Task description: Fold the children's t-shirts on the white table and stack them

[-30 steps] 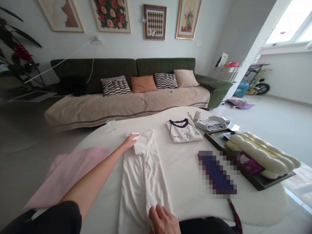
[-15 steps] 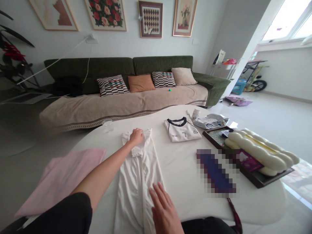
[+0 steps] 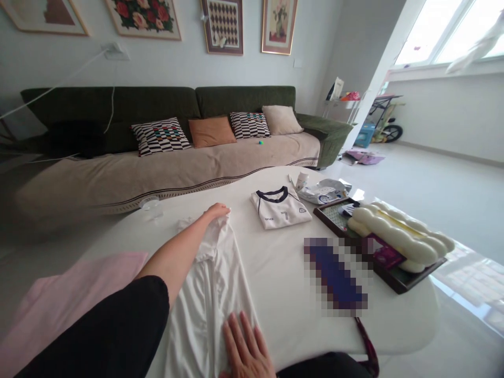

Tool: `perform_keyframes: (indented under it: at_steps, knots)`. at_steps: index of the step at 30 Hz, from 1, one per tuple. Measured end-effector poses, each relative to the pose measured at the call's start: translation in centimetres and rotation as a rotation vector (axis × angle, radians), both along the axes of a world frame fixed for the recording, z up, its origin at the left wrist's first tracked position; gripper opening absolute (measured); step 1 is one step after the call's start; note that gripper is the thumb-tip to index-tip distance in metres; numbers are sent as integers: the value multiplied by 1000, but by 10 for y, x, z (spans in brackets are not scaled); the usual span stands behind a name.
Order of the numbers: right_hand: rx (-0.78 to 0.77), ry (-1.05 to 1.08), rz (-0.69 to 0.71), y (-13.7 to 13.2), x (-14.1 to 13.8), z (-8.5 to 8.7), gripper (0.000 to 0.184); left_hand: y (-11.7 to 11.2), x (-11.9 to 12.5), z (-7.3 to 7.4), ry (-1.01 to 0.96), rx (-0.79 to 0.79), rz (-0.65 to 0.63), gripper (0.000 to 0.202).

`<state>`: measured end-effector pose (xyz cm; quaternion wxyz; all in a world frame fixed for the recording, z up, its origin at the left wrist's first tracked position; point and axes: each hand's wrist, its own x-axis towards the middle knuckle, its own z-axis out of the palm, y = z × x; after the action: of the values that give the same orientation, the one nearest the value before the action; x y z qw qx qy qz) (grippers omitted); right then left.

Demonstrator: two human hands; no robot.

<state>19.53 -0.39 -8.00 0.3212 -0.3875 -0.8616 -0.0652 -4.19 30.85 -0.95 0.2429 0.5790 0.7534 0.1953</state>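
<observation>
A long white garment [image 3: 200,294] lies lengthwise on the white table, creased, with a raised seam or fold down its middle; its exact kind is unclear. At its far right corner, my left hand [image 3: 216,211] has its fingers closed on the edge of the cloth. My right hand [image 3: 250,349] rests flat near the garment's close right edge, fingers stretched out and a little apart. To the right of the far end sits a folded white jersey [image 3: 282,210] with a dark collar and a number 7. Pink cloth [image 3: 79,296] lies left of my left arm, which covers part of the garment.
On the table [image 3: 271,273], a blurred-out dark blue item [image 3: 336,275] with a strap lies right. Beyond it, a dark tray [image 3: 405,286] holds a cream puffy object [image 3: 399,236]. A silver packet [image 3: 325,191], white bottle [image 3: 302,181] and clear cup [image 3: 151,207] stand farther back. A green sofa [image 3: 244,97] is behind.
My left hand has shifted to the garment's far right corner. My right hand has come down flat onto the cloth's right side. The view has turned slightly right.
</observation>
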Motion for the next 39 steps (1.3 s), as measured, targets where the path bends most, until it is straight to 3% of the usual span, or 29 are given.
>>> perform_keyframes:
  at_steps: [9, 17, 22, 27, 33, 39]
  knots:
    - [55, -70, -19, 1, 4, -12, 61, 13, -13, -10, -34, -12, -46, 28]
    - [-79, -96, 24, -2, 7, -19, 63, 2, -17, 1, -167, -96, -68, 27]
    - [-126, -97, 30, -4, 6, -27, 62, -4, -14, 0, -263, -143, -77, 42]
    - [-122, -93, 12, -6, 7, -28, 61, -6, -12, -8, -247, -79, -65, 53]
    - [-145, -116, 47, -3, 10, -19, 66, -3, -26, 13, -109, -33, -151, 41]
    - [-175, -201, 99, -2, 13, -11, 73, -19, -40, 31, -32, -82, -254, 36]
